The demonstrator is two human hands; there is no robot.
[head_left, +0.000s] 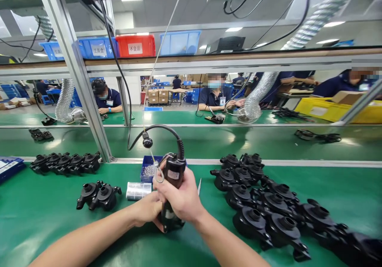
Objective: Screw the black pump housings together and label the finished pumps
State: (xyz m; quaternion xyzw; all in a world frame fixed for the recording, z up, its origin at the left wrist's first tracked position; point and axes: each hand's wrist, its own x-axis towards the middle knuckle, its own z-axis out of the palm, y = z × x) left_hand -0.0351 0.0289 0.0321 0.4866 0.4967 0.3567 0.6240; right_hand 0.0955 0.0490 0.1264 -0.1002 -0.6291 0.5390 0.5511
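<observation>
My right hand (pixel 186 195) is wrapped round a black corded electric screwdriver (pixel 174 174), held upright with its cable leaving the top. A metal hook with a thin hanging cord is at the tool's upper end. Low beside the tool, my left hand (pixel 147 209) has its fingers closed at a black plastic part (pixel 174 224), mostly hidden by the hands and the screwdriver. Just behind are a blue bin (pixel 146 160) of small metal screws and a clear-wrapped silvery roll or block (pixel 139 190).
Black plastic pump-like housings (pixel 255 221) crowd the right of the green bench; two more (pixel 103 196) lie left, with a row (pixel 65 163) behind them. A metal post (pixel 74 68) rises at left. Across a green belt (pixel 179 141), co-workers sit.
</observation>
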